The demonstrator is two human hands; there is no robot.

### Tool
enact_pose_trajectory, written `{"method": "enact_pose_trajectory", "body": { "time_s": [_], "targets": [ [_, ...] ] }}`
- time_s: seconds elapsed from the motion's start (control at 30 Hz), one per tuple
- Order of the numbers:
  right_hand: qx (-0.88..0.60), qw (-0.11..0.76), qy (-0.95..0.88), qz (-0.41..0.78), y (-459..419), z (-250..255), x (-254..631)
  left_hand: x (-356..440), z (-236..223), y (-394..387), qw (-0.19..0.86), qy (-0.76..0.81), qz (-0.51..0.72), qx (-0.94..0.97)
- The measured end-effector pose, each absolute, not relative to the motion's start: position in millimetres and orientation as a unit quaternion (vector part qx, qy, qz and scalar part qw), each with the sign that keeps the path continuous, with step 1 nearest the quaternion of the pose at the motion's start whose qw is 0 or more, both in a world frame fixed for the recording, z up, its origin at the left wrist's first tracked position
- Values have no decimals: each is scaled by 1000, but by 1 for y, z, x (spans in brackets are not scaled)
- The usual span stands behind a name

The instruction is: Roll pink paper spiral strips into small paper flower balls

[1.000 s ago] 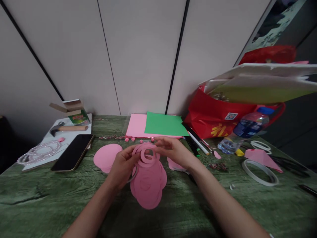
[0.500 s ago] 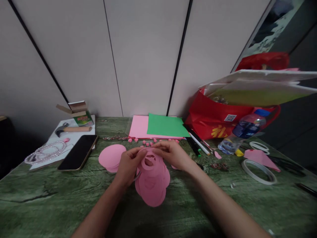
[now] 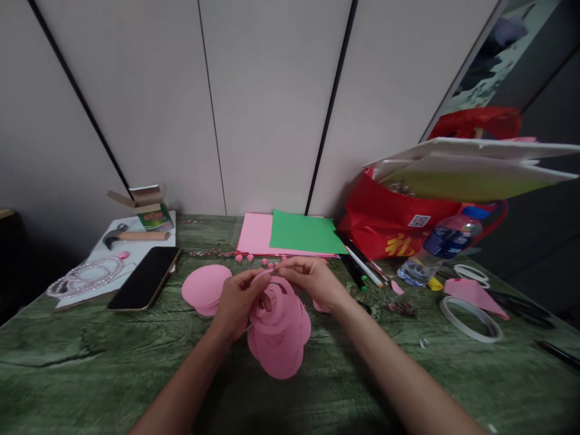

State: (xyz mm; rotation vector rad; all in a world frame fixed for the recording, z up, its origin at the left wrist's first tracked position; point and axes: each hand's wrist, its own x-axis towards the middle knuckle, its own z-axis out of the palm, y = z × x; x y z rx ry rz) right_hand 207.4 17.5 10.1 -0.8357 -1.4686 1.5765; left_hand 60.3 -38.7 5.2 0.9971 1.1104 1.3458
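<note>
Between my two hands is a pink paper spiral strip, curling around on itself. My left hand pinches its upper end from the left. From the other side, the fingertips of my right hand close on the same paper edge. Below the spiral lies a pile of cut pink paper pieces with rounded outlines. A stack of pink paper circles is just left of my left hand. Small rolled pink paper rosettes sit in a row behind my hands, partly hidden by them.
At left are a phone, a bead string and a hammer. Green paper lies at the back. To the right stand a red bag and a water bottle, with a tape roll nearer.
The top end of the pink strip has been curled further between my fingertips, and the spiral has shifted slightly left. The view has tilted a little.
</note>
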Motion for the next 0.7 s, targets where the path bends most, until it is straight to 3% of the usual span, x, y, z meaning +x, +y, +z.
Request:
{"method": "enact_pose_trajectory", "body": {
  "time_s": [0.2, 0.47, 0.7],
  "targets": [
    [-331, 359, -591, 642, 18, 11, 211, 63, 7, -41, 535, 482, 546, 428],
    [-365, 353, -680, 529, 15, 18, 215, 68, 11, -41, 491, 532, 524, 448],
    [-359, 332, -657, 574, 11, 23, 214, 68, 9, -41, 429, 566, 530, 464]
  ]
}}
